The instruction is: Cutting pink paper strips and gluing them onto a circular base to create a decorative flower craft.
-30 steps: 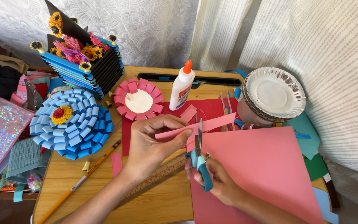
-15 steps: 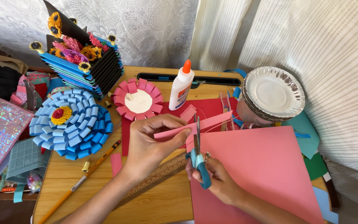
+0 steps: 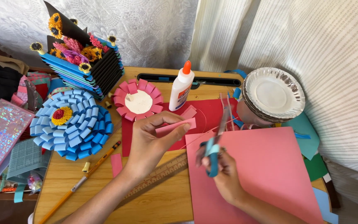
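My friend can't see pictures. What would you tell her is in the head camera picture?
Seen from above, a person's left hand pinches a short pink paper strip while the right hand holds blue-handled scissors over a pink paper sheet. Around them on the wooden table lie a blue paper flower, a pink paper flower, a glue bottle, a ruler and a pencil.

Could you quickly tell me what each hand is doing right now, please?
Left hand: closed, pinching a pink paper strip.
Right hand: closed around blue scissors.

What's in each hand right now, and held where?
Left hand pinches a short pink paper strip at one end; right hand grips blue-handled scissors by the handles.
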